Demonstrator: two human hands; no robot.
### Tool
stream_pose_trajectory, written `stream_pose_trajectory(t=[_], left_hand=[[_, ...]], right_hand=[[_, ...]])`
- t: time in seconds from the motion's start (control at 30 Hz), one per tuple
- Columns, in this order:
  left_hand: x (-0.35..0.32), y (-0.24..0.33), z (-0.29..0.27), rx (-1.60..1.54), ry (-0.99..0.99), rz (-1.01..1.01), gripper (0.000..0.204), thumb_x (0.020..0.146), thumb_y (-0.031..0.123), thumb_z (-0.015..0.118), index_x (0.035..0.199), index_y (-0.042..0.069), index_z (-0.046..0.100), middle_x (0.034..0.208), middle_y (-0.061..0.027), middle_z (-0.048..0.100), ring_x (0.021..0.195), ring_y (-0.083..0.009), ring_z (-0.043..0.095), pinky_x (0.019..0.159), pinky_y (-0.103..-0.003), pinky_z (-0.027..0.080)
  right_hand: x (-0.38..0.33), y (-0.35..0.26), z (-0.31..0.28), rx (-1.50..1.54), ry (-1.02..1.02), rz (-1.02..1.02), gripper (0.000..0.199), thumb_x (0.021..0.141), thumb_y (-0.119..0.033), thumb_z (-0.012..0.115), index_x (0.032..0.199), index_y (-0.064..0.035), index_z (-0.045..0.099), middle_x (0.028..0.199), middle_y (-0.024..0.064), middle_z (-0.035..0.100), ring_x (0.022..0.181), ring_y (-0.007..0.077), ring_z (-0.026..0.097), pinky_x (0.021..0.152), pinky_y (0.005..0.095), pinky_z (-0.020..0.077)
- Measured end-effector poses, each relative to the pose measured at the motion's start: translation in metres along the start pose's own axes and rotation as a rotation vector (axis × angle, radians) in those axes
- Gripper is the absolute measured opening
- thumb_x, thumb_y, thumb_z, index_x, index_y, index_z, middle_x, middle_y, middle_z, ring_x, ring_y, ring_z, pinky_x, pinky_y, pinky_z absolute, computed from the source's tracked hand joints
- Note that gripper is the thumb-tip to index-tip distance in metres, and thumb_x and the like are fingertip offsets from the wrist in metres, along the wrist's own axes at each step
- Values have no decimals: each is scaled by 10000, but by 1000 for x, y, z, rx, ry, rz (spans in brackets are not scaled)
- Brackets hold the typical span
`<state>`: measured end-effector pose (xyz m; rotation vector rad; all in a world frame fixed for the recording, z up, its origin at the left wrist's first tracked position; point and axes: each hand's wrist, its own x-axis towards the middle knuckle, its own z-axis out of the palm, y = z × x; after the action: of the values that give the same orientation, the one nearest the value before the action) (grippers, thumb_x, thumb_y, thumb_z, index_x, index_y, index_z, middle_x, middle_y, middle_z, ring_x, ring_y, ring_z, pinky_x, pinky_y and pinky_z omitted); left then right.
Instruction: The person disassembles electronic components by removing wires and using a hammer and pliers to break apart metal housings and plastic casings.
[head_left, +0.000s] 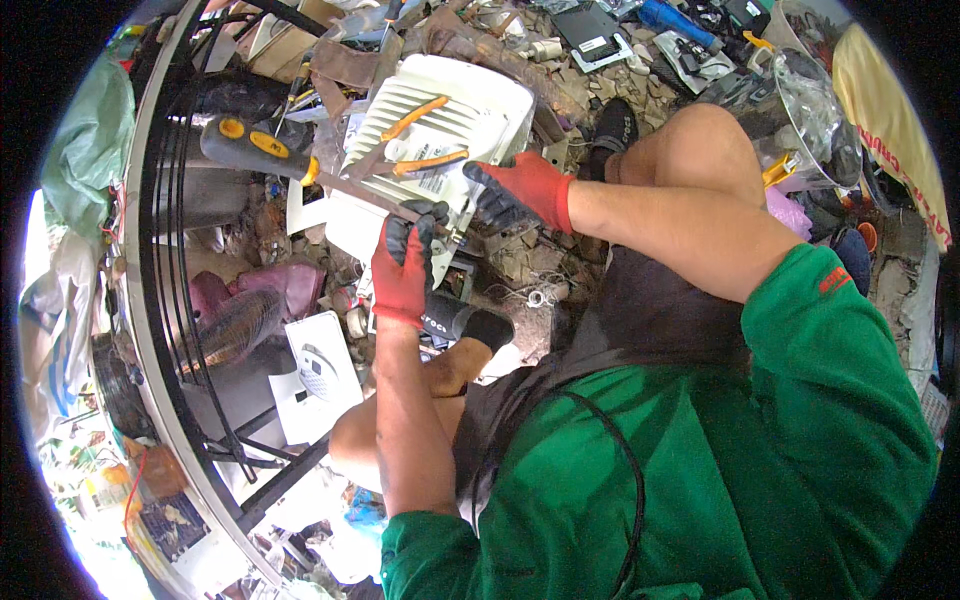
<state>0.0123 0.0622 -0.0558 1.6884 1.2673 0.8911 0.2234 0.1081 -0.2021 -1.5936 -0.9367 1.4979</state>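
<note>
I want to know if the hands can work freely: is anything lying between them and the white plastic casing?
Nothing visible. The left hand grips the black-and-yellow-handled screwdriver against the white ribbed plastic casing, the right hand rests on its edge; orange-handled pliers lie on top, further up.

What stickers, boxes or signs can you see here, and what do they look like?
Sticker: white rectangle with dark marks, on the white casing, just above the hands.
Black box: flat, with a pale label, top centre among the scrap.
Yellow banner: long cloth with red marks, far right.
Printed packets: small and colourful, lower left; too blurred to describe further.
</note>
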Motion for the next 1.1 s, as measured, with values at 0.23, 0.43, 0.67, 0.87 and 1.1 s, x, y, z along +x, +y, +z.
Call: stream_pose_trajectory(t=[0.23, 0.43, 0.67, 0.87, 1.1], left_hand=[[-2, -21, -7, -111, -19, -46, 211, 997, 138, 516, 1127, -17, 576, 980, -18, 655, 841, -98, 557, 775, -255, 468], [-9, -21, -13, 135, 10, -51, 282, 959, 170, 587, 1155, -32, 578, 907, -75, 685, 788, -120, 592, 739, -285, 487], [-5, -8, -2, 360, -115, 0, 400, 915, 246, 644, 1186, -42, 578, 874, -162, 701, 795, -219, 669, 738, -336, 510], [-11, -16, -5, 462, -86, 13, 423, 902, 264, 656, 1186, -39, 579, 907, -175, 698, 855, -242, 683, 781, -346, 512], [-16, -16, 8, 419, -26, 58, 422, 905, 253, 634, 1223, -16, 564, 1022, -233, 671, 976, -370, 657, 836, -392, 504]], right_hand=[[-40, -74, -22, -505, -121, -111, 657, 850, -555, 580, 1037, 69, 660, 1044, 258, 673, 998, 366, 654, 889, 407, 498], [-59, -147, -62, -899, 103, -604, 520, 858, -416, 598, 1204, -27, 580, 1097, 199, 650, 1014, 391, 622, 878, 418, 501], [12, -90, -100, -888, 381, -447, 644, 781, -389, 642, 1279, -32, 442, 1218, 257, 577, 1144, 406, 569, 952, 499, 461], [17, -117, -103, -657, 262, -336, 574, 774, -365, 605, 1177, 42, 567, 1143, 262, 630, 1067, 374, 625, 927, 439, 481], [-16, -136, -126, 94, 154, -345, 428, 909, -317, 627, 1221, -30, 569, 1005, 76, 668, 822, 157, 643, 712, 304, 516]])
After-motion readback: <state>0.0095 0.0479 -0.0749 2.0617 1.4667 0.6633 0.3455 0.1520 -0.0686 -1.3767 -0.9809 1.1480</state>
